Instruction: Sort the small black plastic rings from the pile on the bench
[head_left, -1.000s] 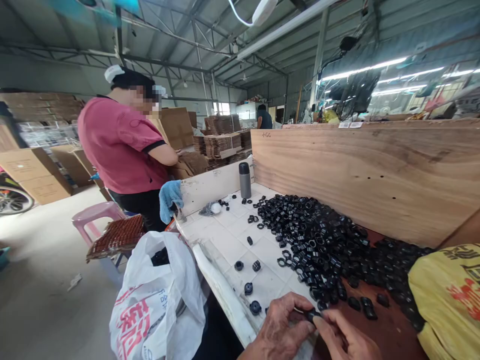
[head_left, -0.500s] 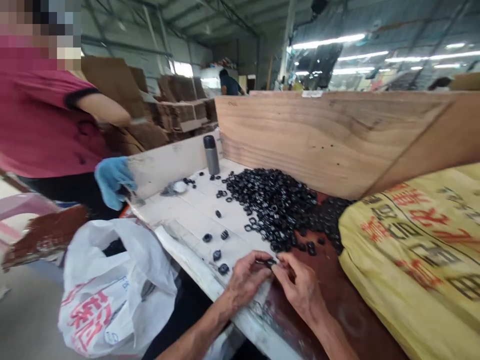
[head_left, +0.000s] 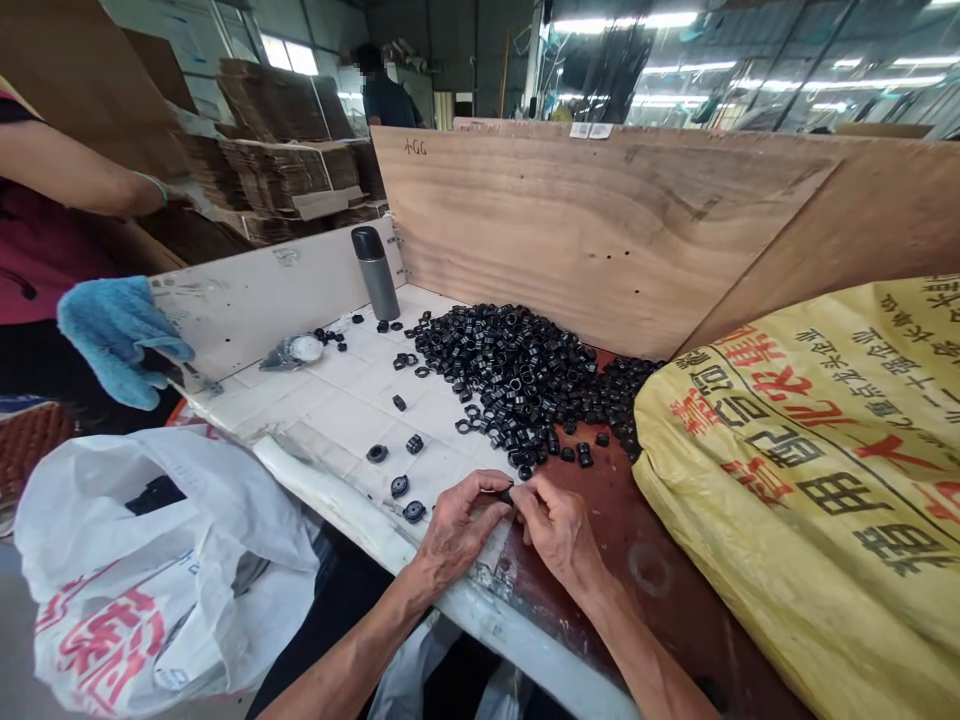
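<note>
Near the table's front edge, my left hand (head_left: 463,522) pinches a small black plastic part (head_left: 507,493) between thumb and fingers. My right hand (head_left: 556,523) meets it from the other side, its fingertips closed on the same part, which they mostly hide. Just beyond both hands lies a large heap of black plastic rings (head_left: 517,375). To the left of my left hand, two round black parts with disc faces (head_left: 400,487) rest on the white surface, with a few loose black rings (head_left: 377,453) behind them.
A grey bottle with a black lid (head_left: 375,275) stands at the back left, near a small clear bag (head_left: 294,350). Wooden boards (head_left: 570,235) wall the back. A yellow sack (head_left: 810,470) fills the right. A white plastic bag (head_left: 165,570) and blue glove (head_left: 120,335) are left; a person (head_left: 45,220) stands beyond.
The view has turned a little right and down, so everything sits further left and higher. Both hands stay together on the small part. The person at left has an arm further forward.
</note>
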